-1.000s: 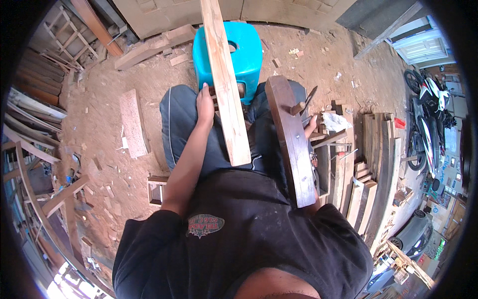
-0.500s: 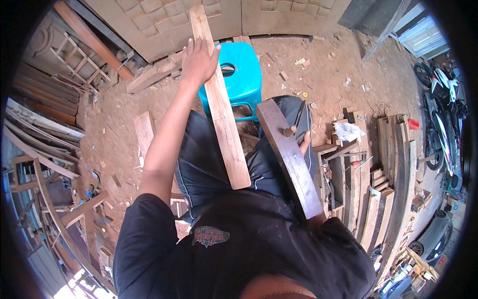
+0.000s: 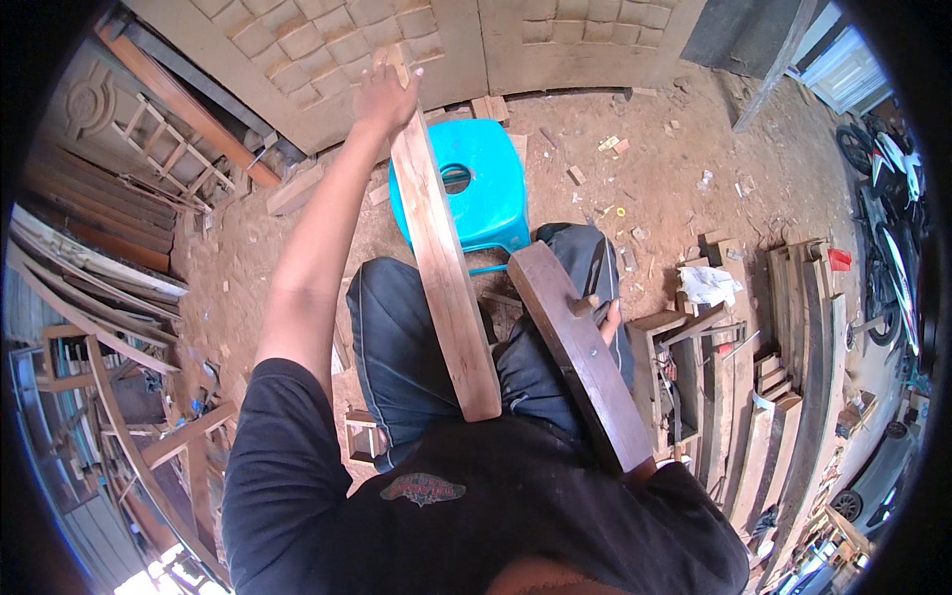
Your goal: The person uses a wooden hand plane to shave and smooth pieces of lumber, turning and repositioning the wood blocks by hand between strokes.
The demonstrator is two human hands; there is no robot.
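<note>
A long pale wooden board (image 3: 441,238) slants from above a turquoise plastic stool (image 3: 493,183) down to my lap. Its near end lies close to my belly. My left hand (image 3: 385,102) grips the board close to its far end, past the stool, fingers bent over it. On the right, my right hand (image 3: 611,323) holds a long dark wooden hand plane (image 3: 575,362) tilted over my right thigh. Only some of its fingers show beside the plane's cross peg; the plane hides the rest.
Stacked timber (image 3: 793,347) and an open wooden box (image 3: 659,332) stand to my right, with a motorcycle (image 3: 888,198) beyond. Carved door panels (image 3: 327,59) lean at the far side. Curved wooden pieces (image 3: 89,288) crowd the left. Offcuts litter the dirt floor (image 3: 635,169).
My left hand has slid from the board's upper part to nearer its far end and closed around it. In the picture, the board, stool and plane sit lower as the view shifts.
</note>
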